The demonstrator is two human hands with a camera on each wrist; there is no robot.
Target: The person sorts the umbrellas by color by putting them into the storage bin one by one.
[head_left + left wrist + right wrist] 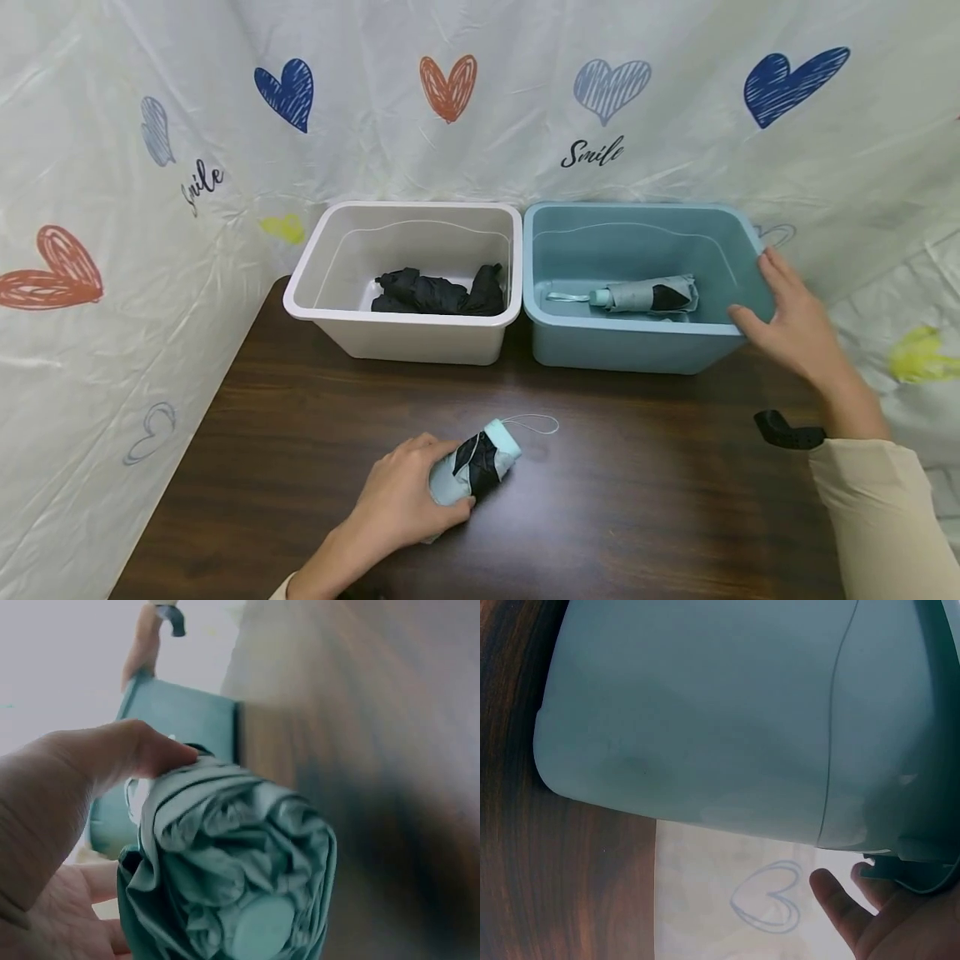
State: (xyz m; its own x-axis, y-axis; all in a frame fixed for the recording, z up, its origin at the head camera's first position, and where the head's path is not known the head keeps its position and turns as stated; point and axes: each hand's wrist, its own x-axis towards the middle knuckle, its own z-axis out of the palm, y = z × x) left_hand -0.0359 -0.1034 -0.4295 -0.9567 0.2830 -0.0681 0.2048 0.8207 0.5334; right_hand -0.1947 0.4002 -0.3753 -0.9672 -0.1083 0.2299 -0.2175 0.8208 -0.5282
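My left hand (408,492) grips a folded compact umbrella (450,479), pale blue with black patches, close over the table. Its mint cap and thin wrist loop point up and right, away from me. In the left wrist view the rolled fabric end of the umbrella (225,855) faces the camera, with the thumb along its side. At the right end of the blue bin (622,346), my right hand (798,325) holds the rim, thumb at the front corner. Fingers (844,907) show outside the bin wall in the right wrist view.
Inside the blue bin lies another pale blue folded umbrella (648,296) with a strap. A white bin (420,337) beside it holds black folded umbrellas (431,293). Both bins stand at the back of the dark wooden table (637,492), against a heart-printed sheet (510,158).
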